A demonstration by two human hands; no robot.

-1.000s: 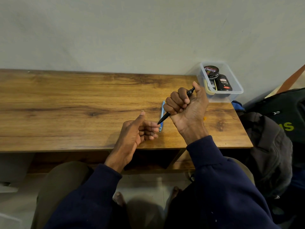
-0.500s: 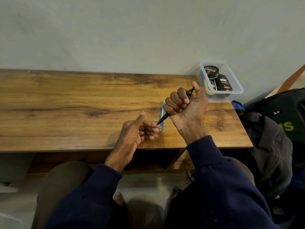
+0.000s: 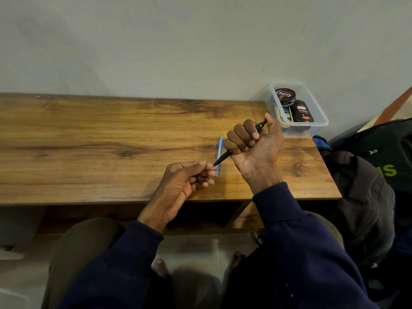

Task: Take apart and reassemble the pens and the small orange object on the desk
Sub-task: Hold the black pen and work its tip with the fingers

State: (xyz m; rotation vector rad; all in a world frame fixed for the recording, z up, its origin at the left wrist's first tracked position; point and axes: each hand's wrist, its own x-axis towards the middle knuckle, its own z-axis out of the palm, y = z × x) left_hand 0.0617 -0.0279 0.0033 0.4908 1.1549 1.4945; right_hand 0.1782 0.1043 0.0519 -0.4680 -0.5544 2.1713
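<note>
The person sits close to the worktop with the black pen held up off the wood. The right hand has it in a full fist, fingers wrapped round the barrel and the thumb standing beside the clicker end, so the pen slants down and to the left. The left hand meets it there, thumb and forefinger pinching at the writing tip while the other fingers curl in underneath. I cannot tell whether the nose piece has begun to turn, and the pen looks to be in one piece. The blue pen lies flat on the worktop just behind the two hands, whole as far as I can see. Only a sliver of the orange object peeps out beside the right wrist, too hidden to judge. No loose parts show on the wood, so I would say the job is near its start: one pen is being opened, and the rest waits. A clear plastic box of tins sits in the far right corner.
</note>
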